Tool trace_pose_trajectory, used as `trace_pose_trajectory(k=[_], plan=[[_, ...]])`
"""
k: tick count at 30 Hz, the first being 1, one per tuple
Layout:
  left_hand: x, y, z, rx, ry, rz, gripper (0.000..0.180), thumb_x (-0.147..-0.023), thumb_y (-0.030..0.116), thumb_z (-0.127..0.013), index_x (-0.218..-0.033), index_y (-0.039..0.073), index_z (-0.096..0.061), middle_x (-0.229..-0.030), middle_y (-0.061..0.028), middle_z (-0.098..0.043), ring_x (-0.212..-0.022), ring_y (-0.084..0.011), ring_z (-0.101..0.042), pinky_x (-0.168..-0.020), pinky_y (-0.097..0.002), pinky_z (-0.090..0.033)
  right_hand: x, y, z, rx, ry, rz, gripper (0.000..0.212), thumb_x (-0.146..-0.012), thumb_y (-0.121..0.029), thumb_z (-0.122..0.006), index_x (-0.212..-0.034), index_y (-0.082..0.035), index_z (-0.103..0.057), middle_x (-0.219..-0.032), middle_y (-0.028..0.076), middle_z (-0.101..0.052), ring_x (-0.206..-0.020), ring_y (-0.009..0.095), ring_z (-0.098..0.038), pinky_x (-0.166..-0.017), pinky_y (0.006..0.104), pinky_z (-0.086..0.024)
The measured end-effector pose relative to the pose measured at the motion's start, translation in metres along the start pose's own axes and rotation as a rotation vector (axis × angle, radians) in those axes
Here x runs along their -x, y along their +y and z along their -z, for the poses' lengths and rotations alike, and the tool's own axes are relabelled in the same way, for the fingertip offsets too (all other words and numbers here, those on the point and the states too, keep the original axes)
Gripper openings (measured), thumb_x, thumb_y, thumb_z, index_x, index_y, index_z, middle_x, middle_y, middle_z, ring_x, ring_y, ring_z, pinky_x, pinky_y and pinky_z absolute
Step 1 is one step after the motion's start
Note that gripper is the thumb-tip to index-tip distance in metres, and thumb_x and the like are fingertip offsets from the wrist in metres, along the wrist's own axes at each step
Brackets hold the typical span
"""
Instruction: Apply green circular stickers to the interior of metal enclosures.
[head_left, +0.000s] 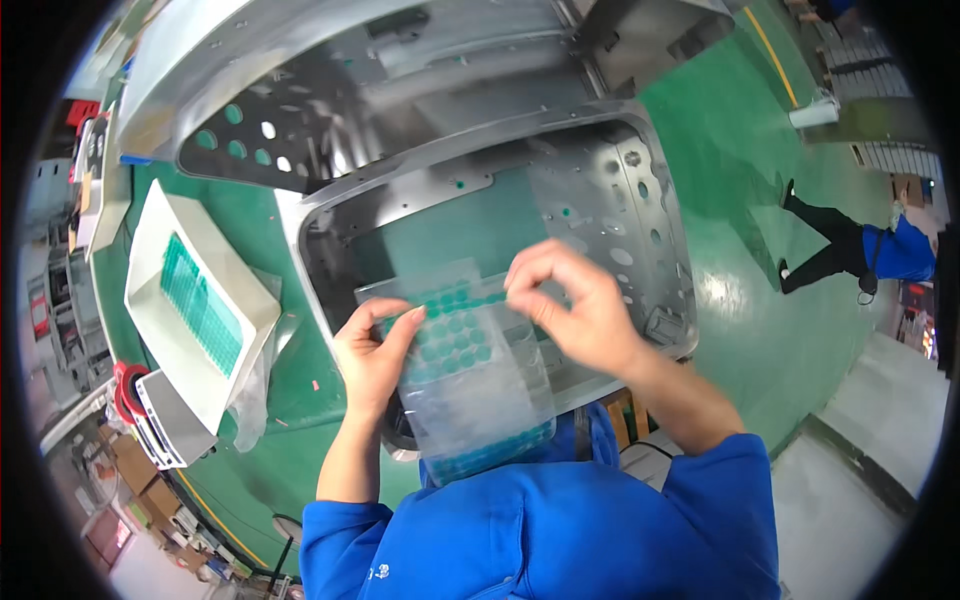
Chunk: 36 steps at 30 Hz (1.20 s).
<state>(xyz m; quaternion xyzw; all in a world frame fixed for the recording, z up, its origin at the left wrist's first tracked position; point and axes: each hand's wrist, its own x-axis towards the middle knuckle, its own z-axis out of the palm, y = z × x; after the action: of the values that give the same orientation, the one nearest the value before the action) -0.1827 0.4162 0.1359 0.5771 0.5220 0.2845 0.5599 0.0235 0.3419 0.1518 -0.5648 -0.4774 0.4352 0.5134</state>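
Note:
A clear plastic sheet with rows of round green stickers (455,340) lies in front of my body, over the near edge of a large metal housing (655,200). My left hand (370,350) pinches the sheet's upper left part between thumb and forefinger. At the upper right of the sticker rows, my right hand (575,300) has thumb and forefinger closed together. A small green bit shows at those fingertips, seemingly a sticker from the top row. The sheet's lower end, with more green dots, hangs against my blue shirt (510,530).
Left of the housing stands a white bin (200,300) holding green sticker sheets. Beside it are a red tape roll (128,392) and a crumpled clear bag (252,410). A raised metal part with holes (270,140) rises behind. Another person (870,245) stands far right on the green floor.

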Motion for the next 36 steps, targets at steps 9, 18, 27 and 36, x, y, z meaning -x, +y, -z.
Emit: trace_pose_trajectory(k=[9, 18, 27, 36], plan=[[0.004, 0.026, 0.044, 0.054, 0.331, -0.169, 0.012, -0.075, 0.006, -0.066, -0.084, 0.002, -0.060, -0.059, 0.0034, -0.054, -0.046, 0.0004, -0.042, -0.040, -0.0148, -0.029, 0.035, -0.066, -0.004, -0.191, 0.092, -0.025, 0.005, -0.080, -0.003, -0.056, -0.084, -0.002, -0.054, -0.082, 0.001, -0.055, -0.078, 0.008, -0.051, -0.073, 0.0235, -0.042], [0.111, 0.075, 0.062, 0.004, 0.452, -0.509, 0.011, -0.074, -0.002, -0.062, -0.084, -0.001, -0.058, -0.073, -0.0045, -0.059, -0.051, -0.0053, -0.052, -0.041, -0.0160, -0.037, 0.095, -0.114, -0.020, 0.013, -0.080, 0.374, 0.007, -0.075, 0.001, -0.057, -0.081, -0.002, -0.053, -0.082, 0.007, -0.054, -0.077, 0.015, -0.052, -0.071, 0.0257, -0.041], [0.207, 0.060, -0.062, -0.290, -0.281, -0.597, 0.017, -0.067, 0.013, -0.059, -0.080, 0.002, -0.055, -0.072, -0.0097, -0.055, -0.062, -0.0279, -0.053, -0.053, -0.0332, -0.042, 0.199, -0.132, -0.047, 0.567, -0.257, 0.678, 0.013, -0.066, -0.008, -0.064, -0.076, -0.006, -0.056, -0.076, 0.005, -0.048, -0.069, 0.022, -0.047, -0.058, 0.0317, -0.040], [0.206, 0.071, -0.094, -0.480, -0.337, -0.664, 0.017, -0.067, 0.018, -0.055, -0.078, 0.005, -0.053, -0.076, -0.0102, -0.053, -0.070, -0.0312, -0.054, -0.056, -0.0382, -0.044, 0.220, -0.121, -0.016, 0.625, 0.011, 0.524, 0.020, -0.064, -0.011, -0.066, -0.083, -0.013, -0.062, -0.074, 0.003, -0.050, -0.071, 0.022, -0.050, -0.060, 0.0313, -0.043]])
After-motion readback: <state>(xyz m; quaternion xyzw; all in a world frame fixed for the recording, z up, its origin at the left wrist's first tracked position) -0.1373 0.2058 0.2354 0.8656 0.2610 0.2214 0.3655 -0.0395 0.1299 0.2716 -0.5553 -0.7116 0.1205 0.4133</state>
